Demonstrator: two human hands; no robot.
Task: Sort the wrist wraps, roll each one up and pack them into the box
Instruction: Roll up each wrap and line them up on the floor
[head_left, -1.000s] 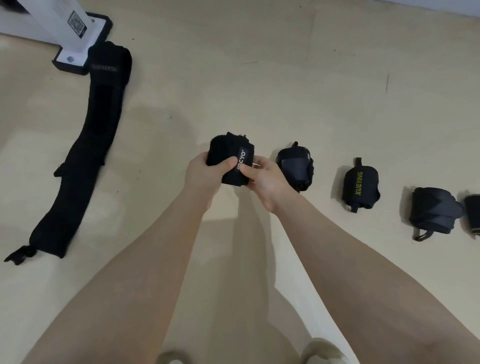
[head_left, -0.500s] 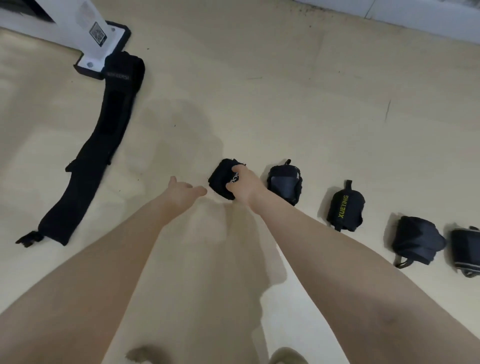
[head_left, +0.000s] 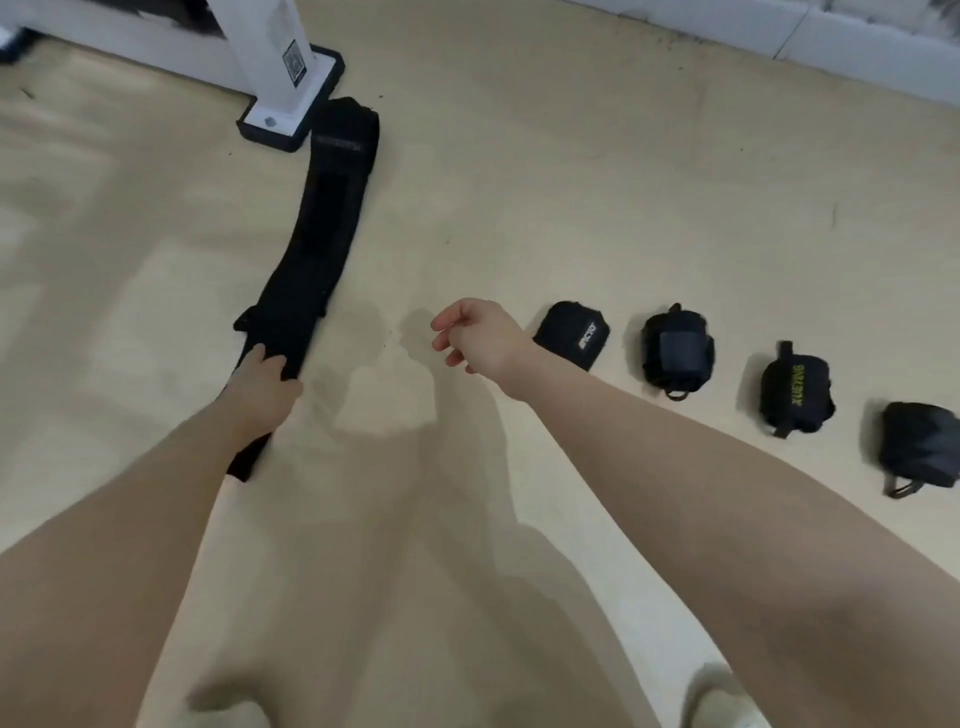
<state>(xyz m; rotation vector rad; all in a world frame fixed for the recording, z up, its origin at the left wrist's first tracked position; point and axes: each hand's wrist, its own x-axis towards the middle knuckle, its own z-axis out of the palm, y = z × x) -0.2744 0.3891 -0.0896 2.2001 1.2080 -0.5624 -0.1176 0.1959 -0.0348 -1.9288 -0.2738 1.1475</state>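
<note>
The unrolled wrist wrap (head_left: 317, 249) lies flat on the floor (head_left: 571, 208), its long axis running from the person's near left, away toward the white stand base (head_left: 291, 111), where its far end lies just beside the base. The near end is hidden under the left forearm.

The left hand (head_left: 262, 384) is on the strap near that near end, fingers (head_left: 270, 361) curled over its edge; it appears to grip the fabric, though blur leaves the thumb unclear. The right hand (head_left: 480, 335) hangs above the floor between the strap and the row of rolls, fingers loosely bent, holding nothing.

4 rolled wraps sit in a line to the right: the white-lettered roll (head_left: 571, 335) just beside the right wrist, then the strapped roll (head_left: 678, 348), the yellow-lettered roll (head_left: 797, 389) and the edge roll (head_left: 922, 452). No box is in view.

Judgement: the left hand is nearer; rolling should start at the held end and run along the strap's length.
</note>
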